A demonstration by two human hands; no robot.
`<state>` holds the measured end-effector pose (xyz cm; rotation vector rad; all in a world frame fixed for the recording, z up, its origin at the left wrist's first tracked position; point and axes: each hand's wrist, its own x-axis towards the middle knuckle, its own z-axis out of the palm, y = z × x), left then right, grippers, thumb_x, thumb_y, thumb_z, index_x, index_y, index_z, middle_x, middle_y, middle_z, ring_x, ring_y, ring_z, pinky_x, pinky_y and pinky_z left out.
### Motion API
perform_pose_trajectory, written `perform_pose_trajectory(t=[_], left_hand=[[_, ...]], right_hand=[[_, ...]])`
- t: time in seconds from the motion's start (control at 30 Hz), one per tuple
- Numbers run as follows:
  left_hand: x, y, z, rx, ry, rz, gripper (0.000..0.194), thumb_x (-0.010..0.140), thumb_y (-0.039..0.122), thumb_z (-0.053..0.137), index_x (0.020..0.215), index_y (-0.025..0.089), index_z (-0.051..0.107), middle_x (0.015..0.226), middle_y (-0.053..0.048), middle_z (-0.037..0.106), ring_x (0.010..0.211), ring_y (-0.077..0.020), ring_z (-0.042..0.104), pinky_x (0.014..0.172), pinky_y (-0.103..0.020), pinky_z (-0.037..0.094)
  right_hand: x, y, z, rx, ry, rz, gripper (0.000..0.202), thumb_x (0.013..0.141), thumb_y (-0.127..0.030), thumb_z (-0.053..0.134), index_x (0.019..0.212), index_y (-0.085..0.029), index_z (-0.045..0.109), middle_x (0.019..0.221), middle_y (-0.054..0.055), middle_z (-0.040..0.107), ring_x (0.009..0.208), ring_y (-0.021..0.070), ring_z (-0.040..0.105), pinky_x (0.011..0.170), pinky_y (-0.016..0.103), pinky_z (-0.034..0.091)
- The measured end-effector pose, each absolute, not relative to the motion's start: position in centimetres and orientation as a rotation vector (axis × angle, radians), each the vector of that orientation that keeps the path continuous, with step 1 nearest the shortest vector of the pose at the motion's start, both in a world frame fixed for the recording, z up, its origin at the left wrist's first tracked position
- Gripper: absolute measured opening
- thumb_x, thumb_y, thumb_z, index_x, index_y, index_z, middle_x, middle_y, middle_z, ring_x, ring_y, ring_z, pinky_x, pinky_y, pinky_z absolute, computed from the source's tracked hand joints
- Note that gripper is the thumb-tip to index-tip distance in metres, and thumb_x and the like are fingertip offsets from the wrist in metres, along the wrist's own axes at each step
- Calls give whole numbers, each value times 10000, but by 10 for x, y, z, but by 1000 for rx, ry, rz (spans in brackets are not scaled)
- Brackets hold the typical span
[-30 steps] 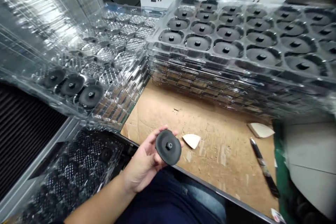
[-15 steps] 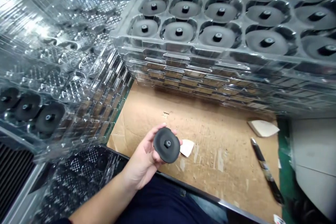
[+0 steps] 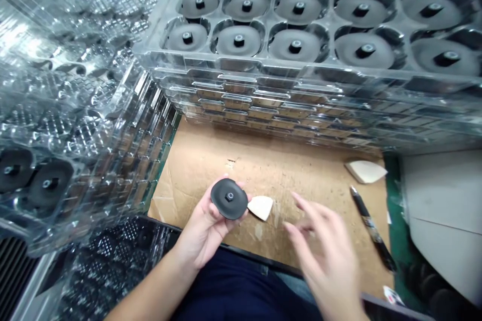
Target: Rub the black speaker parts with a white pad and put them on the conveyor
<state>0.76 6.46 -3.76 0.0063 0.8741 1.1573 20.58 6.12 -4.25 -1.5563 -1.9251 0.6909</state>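
My left hand [image 3: 203, 233] holds a round black disc [image 3: 235, 206] by its edge, with the small metal-tipped hub facing up. Just right of the disc lies a white wedge-shaped pad [image 3: 262, 207] on the cardboard sheet [image 3: 301, 175]. Over the cardboard's right part is my right hand [image 3: 326, 246], slightly blurred, its thumb and fingers apart with nothing between them.
Behind the cardboard stands a tall stack of clear trays [image 3: 256, 67] filled with black discs. More clear trays [image 3: 75, 90] are piled at the left. A second white pad [image 3: 366, 171] and a black pen [image 3: 372, 230] lie at the right.
My right hand has come into view from the bottom right. My left hand still holds the disc, now tilted flatter. The whole view has shifted slightly.
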Motion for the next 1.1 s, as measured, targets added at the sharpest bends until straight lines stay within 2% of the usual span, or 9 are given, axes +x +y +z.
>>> perform_pose_trajectory(t=[0.1,0.27,0.37,0.47,0.57,0.63,0.77,0.93,1.1], left_hand=[[6,57,-38,-10,878,1149,511,670,373,705,1134,209,566,1261,-100,562,1093,-265,576,909,-338,475],[0,44,-32,-17,857,1176,542,637,358,733,1135,217,572,1229,-89,592,1066,-246,593,901,-313,477],[-3,37,-26,7,855,1185,532,639,351,732,1130,217,578,1205,-90,611,1059,-241,596,894,-313,482],[-2,30,-22,59,864,1198,576,614,341,753,1150,246,568,1190,-77,621,1046,-239,600,868,-321,493],[1,21,-18,109,872,1152,597,571,363,778,1125,239,593,1120,-62,652,1019,-215,604,867,-288,479],[2,15,-15,145,851,1090,593,541,354,798,1092,234,616,1088,-61,666,1021,-220,601,903,-294,456],[3,3,-9,192,887,1088,636,466,328,835,1066,265,631,1082,-43,671,1003,-241,607,899,-320,462],[5,-7,0,255,845,1057,513,492,334,823,979,251,684,1017,-33,703,985,-207,620,935,-285,435],[-2,-16,4,234,768,1058,651,409,378,836,1030,280,664,1041,-28,709,924,-182,648,844,-241,483]], right_hand=[[180,61,-79,-1604,-1927,719,292,891,-336,484,1101,-154,575,1043,120,515,626,127,563,607,322,528],[168,55,-95,-1483,-1969,773,203,885,-264,486,1017,-164,603,906,86,624,716,170,599,680,325,521],[172,63,-71,-1413,-2004,831,187,861,-261,529,995,-193,641,793,38,663,675,156,605,626,277,508],[167,66,-28,-1428,-1918,827,227,878,-249,507,1072,-214,617,835,28,660,607,124,576,532,237,473],[152,54,14,-1236,-1848,751,286,872,-188,496,1151,-209,558,969,49,651,800,157,592,663,283,478],[142,43,33,-1058,-1920,761,293,858,-131,473,1136,-176,552,943,56,658,832,165,583,735,314,464],[133,33,45,-1002,-2118,929,233,853,-99,466,1035,-174,591,831,22,661,715,133,568,667,276,435],[131,25,44,-946,-1998,692,248,876,-107,431,1089,-96,557,849,71,649,748,159,553,687,315,422],[161,5,53,-935,-2163,895,235,853,-78,473,1043,-169,578,791,2,631,671,106,522,623,239,406]])
